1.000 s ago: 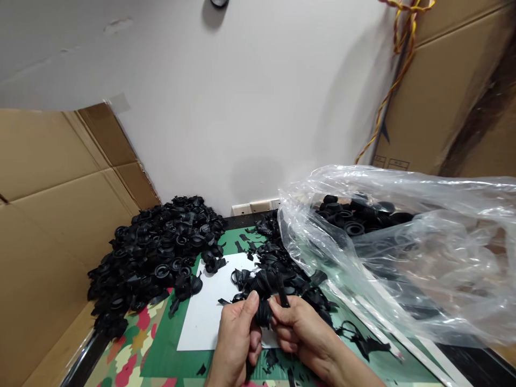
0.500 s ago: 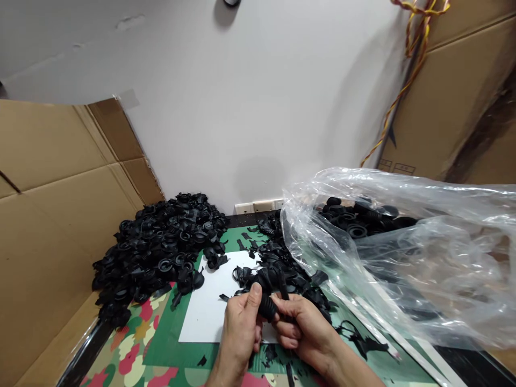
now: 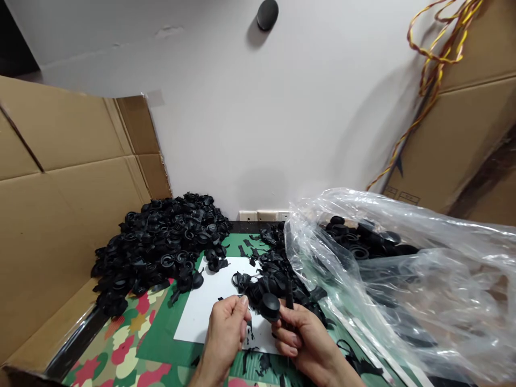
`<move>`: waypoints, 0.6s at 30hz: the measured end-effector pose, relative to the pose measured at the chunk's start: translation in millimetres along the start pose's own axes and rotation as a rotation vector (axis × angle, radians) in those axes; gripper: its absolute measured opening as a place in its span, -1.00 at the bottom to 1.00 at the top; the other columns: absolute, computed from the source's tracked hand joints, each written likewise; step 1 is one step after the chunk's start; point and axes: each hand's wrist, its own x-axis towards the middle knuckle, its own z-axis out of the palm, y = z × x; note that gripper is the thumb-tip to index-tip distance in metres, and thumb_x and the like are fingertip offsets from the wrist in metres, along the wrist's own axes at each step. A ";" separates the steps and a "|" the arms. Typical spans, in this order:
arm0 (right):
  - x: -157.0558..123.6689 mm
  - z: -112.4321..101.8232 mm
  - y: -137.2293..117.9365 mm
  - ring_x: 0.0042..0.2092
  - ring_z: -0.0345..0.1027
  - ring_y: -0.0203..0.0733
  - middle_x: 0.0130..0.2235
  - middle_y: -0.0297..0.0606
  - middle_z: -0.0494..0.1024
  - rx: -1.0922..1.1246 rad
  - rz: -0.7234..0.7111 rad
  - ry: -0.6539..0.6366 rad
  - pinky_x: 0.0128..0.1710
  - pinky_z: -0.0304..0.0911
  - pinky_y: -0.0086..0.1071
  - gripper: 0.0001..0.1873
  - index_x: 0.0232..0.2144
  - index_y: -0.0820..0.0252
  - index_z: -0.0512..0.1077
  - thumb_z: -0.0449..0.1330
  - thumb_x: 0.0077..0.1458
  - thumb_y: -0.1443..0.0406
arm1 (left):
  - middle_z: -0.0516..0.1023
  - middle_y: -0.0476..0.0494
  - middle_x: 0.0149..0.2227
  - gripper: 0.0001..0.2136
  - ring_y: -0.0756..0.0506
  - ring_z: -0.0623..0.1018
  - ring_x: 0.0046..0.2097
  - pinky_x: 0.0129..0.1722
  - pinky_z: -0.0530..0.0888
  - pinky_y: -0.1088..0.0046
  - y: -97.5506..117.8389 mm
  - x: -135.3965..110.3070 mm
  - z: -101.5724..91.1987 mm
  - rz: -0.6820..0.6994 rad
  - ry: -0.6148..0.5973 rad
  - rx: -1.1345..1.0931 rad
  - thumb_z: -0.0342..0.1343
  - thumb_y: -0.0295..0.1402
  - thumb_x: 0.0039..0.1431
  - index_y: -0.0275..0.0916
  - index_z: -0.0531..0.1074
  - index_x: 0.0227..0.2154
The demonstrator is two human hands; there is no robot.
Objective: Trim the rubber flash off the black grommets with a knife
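My right hand grips a round black rubber piece with a smooth flat end, between thumb and fingers. A slim dark stick-like tool stands up between the same fingers; its kind does not show. To the left, my left hand is closed in a pinch, apart from the piece. Whatever lies between its fingertips is hidden, and thin black scraps show just beside them. Behind both hands, several more black rubber pieces lie on a white sheet.
A large heap of black rubber parts stands at the left by a cardboard panel. Black trimmings are piled in the middle. On the right, a clear plastic bag holds round black parts. A green board lies underneath.
My left hand has come away from the rubber piece and moved left. The piece stays in my right hand, now turned with its flat end showing. The camera view has tilted up slightly.
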 end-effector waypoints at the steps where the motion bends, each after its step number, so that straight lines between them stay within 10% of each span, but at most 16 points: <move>1: -1.4 -0.1 -0.7 -0.72 -0.30 -0.56 -0.74 -0.63 0.05 -0.026 -0.030 0.012 -0.74 -0.31 -0.54 -0.54 -0.66 0.19 0.24 0.41 -0.35 0.07 | 0.14 0.17 -0.85 -0.51 0.14 0.07 -0.78 -0.79 0.03 0.63 -0.5 0.1 -0.8 0.004 -0.005 -0.003 0.12 0.15 -0.19 -0.24 0.29 -0.70; 10: -5.3 0.5 5.6 -0.60 -0.04 -0.35 -0.65 -0.48 0.16 -0.606 -0.552 0.359 -0.64 -0.10 -0.45 -0.61 -0.53 0.18 0.40 0.27 -0.12 -0.03 | 0.36 0.07 -0.74 -0.64 0.15 0.17 -0.79 -0.75 0.02 0.63 -5.2 1.5 -7.1 0.054 -0.039 -0.021 0.12 -0.03 -0.05 -0.29 0.38 -0.57; 18: -18.0 -13.4 -3.4 -0.40 0.38 -0.13 -0.42 -0.23 0.50 -0.965 -1.074 0.377 -0.39 0.27 -0.37 -0.83 -0.42 0.10 0.50 0.11 0.13 0.26 | 0.37 0.07 -0.68 -0.72 0.11 0.22 -0.75 -0.70 0.10 0.58 -2.6 10.8 -5.6 0.149 -0.001 0.121 0.04 -0.13 0.01 -0.25 0.33 -0.59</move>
